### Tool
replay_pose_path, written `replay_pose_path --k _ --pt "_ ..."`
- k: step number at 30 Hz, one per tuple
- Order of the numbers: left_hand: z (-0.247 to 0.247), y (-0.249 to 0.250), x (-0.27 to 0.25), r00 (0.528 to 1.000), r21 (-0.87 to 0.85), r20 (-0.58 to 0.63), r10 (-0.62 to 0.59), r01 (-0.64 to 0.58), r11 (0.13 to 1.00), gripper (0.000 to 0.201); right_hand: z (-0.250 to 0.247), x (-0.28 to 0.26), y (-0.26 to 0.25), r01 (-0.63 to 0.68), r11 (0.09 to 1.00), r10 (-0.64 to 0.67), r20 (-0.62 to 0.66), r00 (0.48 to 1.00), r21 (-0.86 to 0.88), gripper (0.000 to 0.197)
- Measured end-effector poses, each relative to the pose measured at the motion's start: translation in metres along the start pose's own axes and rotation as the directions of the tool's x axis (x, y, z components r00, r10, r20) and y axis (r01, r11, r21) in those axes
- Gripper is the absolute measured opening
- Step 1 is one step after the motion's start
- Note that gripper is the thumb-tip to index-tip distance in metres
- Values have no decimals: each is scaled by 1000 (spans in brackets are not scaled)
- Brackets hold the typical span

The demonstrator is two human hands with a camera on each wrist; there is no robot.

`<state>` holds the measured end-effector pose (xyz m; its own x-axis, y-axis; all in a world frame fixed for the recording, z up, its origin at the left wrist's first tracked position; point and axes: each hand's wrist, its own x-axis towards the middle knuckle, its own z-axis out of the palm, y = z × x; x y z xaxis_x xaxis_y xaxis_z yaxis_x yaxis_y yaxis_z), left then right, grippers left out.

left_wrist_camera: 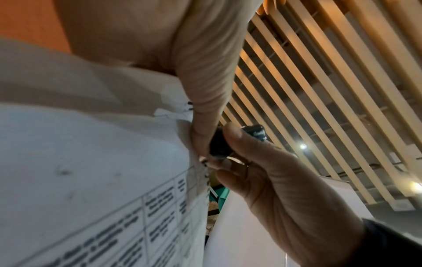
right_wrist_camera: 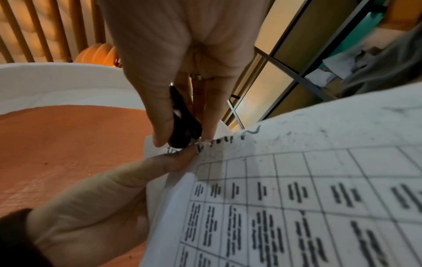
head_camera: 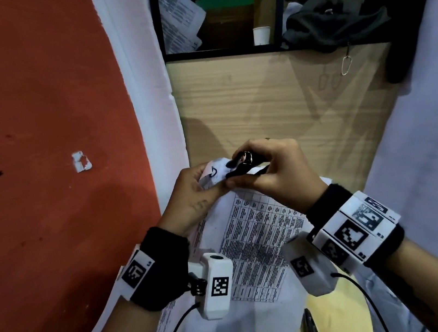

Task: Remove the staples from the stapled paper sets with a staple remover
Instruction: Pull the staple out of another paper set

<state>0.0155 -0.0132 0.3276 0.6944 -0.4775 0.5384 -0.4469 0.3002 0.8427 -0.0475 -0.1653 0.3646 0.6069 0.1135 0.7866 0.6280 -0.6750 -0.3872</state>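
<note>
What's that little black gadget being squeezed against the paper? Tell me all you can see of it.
The staple remover is small and black, plastic-looking, with a shiny metal part on top. The right hand pinches it between thumb and fingers, held up off the desk. Its front end meets the top corner of the printed paper set, which the left hand holds. Its claws are hidden.

— Where are the hands?
— Raised together in front. The left hand pinches the paper set at its corner.
— And the other?
— The right hand curls round the staple remover, thumb beneath.
</note>
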Motion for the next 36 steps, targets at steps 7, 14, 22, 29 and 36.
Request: replay_pose_path --k 7,14,22,29,36 --pt "6 -6 3 990 263 -117 76 -43 964 18 5 -2 1 97 977 -101 -9 995 -192 31" --pt "7 -7 4 976 441 -162 143 -58 896 9 8 -5 1 147 946 -158 -16 987 -290 29" --pt "8 -5 3 965 485 -170 198 -93 870 6 12 -7 -1 143 941 -168 -55 984 -305 28" --pt "10 -7 3 967 504 -196 162 -42 863 16 13 -9 0 160 924 -190 -54 980 -347 27" --pt "7 7 -5 998 77 -58 -22 26 997 27 11 -8 4 73 985 -89 -104 991 -154 28"
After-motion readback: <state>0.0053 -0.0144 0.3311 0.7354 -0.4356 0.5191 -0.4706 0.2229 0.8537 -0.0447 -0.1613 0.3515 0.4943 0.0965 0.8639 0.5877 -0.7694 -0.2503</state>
